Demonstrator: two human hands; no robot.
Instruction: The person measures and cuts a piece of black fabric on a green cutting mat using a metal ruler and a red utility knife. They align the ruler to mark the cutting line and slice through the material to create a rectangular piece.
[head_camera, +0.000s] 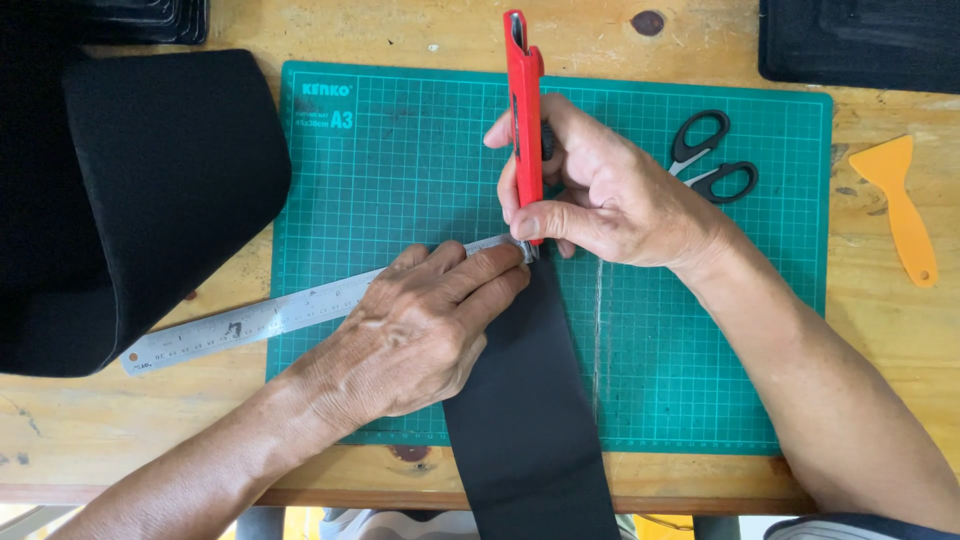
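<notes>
A black fabric strip (525, 400) is lying across a green cutting mat (420, 150), the left hand (415, 340) pressing a steel ruler (260, 322) flat on it while the right hand (600, 195) is gripping a red utility knife (524, 110), scissors (712, 158) lying near
</notes>
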